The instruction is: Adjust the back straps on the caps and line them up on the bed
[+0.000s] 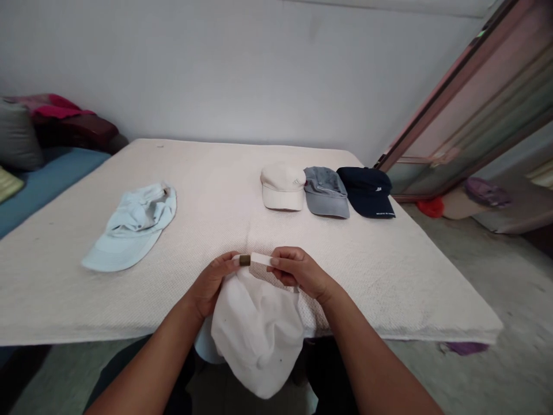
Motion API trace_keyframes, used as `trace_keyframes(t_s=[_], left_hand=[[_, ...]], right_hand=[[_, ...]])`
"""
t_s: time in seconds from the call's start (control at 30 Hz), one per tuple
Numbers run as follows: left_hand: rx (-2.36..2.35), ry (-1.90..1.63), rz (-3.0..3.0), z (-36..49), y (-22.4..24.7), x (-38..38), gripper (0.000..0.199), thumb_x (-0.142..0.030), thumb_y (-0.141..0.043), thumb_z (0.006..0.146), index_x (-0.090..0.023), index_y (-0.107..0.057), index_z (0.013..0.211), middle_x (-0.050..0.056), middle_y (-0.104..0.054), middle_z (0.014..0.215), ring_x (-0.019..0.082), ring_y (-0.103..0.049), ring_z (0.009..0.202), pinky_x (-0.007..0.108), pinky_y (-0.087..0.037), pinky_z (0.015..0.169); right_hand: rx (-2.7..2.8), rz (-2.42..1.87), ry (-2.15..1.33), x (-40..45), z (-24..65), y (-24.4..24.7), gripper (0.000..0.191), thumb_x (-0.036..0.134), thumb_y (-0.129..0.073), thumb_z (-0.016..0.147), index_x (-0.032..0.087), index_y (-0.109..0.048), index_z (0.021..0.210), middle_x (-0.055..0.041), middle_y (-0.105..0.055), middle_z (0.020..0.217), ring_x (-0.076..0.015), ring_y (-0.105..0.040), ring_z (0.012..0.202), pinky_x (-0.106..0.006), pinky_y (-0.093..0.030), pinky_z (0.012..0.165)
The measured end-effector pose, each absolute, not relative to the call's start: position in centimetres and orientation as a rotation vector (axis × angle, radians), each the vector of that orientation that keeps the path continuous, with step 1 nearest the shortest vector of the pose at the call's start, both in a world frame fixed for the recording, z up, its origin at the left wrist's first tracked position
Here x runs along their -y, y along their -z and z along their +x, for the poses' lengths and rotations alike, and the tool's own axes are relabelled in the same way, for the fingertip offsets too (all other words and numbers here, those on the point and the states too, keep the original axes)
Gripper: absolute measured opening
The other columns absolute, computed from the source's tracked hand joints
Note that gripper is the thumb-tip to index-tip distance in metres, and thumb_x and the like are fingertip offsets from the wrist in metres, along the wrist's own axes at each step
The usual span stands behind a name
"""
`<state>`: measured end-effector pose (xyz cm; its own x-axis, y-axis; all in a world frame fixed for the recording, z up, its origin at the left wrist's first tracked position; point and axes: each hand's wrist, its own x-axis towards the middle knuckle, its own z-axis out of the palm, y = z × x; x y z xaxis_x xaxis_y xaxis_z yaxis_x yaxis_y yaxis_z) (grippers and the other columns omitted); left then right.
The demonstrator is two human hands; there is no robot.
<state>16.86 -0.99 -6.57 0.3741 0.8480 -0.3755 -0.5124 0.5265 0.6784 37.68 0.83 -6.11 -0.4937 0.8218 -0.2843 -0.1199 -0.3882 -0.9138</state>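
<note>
A white baseball cap (259, 328) hangs from both my hands over the near edge of the table, its crown facing down toward my lap. With closed fingers my left hand (216, 279) pinches the back strap's end beside a brass-coloured buckle (245, 260). The loose white strap (261, 259) is gripped between thumb and fingers of my right hand (298, 268). Strap end and buckle lie close together, in line with each other; whether they touch I cannot tell.
A pale blue cap (129, 227) lies on the left of the covered table (207, 190). Side by side at the back right sit a cream cap (283, 187), a grey cap (326, 192) and a navy cap (367, 192). A wall stands behind, and a blue seat (64, 170) adjoins the left.
</note>
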Motion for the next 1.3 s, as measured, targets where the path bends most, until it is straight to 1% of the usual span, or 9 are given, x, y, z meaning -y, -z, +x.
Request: trace_keyframes(t_s=[0.2, 0.43, 0.7, 0.87, 1.03, 1.3], left_hand=[[-0.791, -0.9, 0.492, 17.0, 6.9, 1.0, 0.009, -0.02, -0.067, 0.073, -0.016, -0.063, 0.08, 0.003, -0.067, 0.075, 0.016, -0.062, 0.066, 0.028, -0.049, 0.064], [-0.802, -0.893, 0.468, 16.8, 7.3, 0.8, 0.007, -0.019, -0.067, 0.074, -0.017, -0.061, 0.078, 0.002, -0.066, 0.072, 0.015, -0.062, 0.064, 0.027, -0.048, 0.064], [-0.776, -0.844, 0.483, 16.8, 7.8, 0.9, 0.007, -0.019, -0.064, 0.077, -0.016, -0.061, 0.082, 0.006, -0.068, 0.078, 0.018, -0.064, 0.068, 0.031, -0.05, 0.067], [-0.791, -0.844, 0.479, 17.0, 7.5, 1.1, 0.008, -0.016, -0.066, 0.075, -0.015, -0.061, 0.081, 0.005, -0.068, 0.075, 0.017, -0.063, 0.065, 0.03, -0.05, 0.066], [-0.798, -0.857, 0.477, 17.2, 7.3, 1.1, 0.006, -0.015, -0.066, 0.074, -0.016, -0.061, 0.077, 0.002, -0.066, 0.069, 0.014, -0.062, 0.06, 0.028, -0.05, 0.062], [-0.838, -0.82, 0.493, 17.4, 7.4, 1.0, 0.008, -0.018, -0.068, 0.074, -0.015, -0.062, 0.078, 0.004, -0.069, 0.073, 0.017, -0.064, 0.063, 0.03, -0.05, 0.065]], right_hand=[[1.188, -0.982, -1.969, -0.7, 37.5, 6.0, 0.018, 0.029, -0.062, 0.079, 0.014, -0.06, 0.068, 0.0021, -0.052, 0.057, -0.0037, -0.035, 0.044, -0.019, -0.018, 0.041], [1.232, -0.976, -1.951, -0.7, 37.7, 6.2, 0.016, 0.028, -0.061, 0.08, 0.013, -0.061, 0.072, 0.0018, -0.053, 0.058, -0.0039, -0.036, 0.045, -0.018, -0.019, 0.041], [1.477, -1.004, -1.913, -0.7, 37.8, 6.3, 0.02, 0.032, -0.059, 0.081, 0.014, -0.061, 0.074, 0.0034, -0.049, 0.057, -0.0046, -0.036, 0.045, -0.019, -0.022, 0.042], [1.596, -1.002, -1.844, -0.5, 37.9, 6.1, 0.022, 0.035, -0.056, 0.084, 0.015, -0.06, 0.075, 0.0032, -0.049, 0.06, -0.0057, -0.037, 0.047, -0.02, -0.025, 0.043], [1.532, -0.923, -1.883, -0.6, 38.0, 6.3, 0.02, 0.033, -0.058, 0.083, 0.014, -0.061, 0.076, 0.0031, -0.049, 0.059, -0.0058, -0.038, 0.049, -0.02, -0.025, 0.044], [1.561, -0.963, -1.91, -0.6, 37.8, 6.3, 0.016, 0.028, -0.055, 0.084, 0.014, -0.064, 0.082, 0.0041, -0.046, 0.056, -0.0058, -0.036, 0.046, -0.02, -0.025, 0.042]])
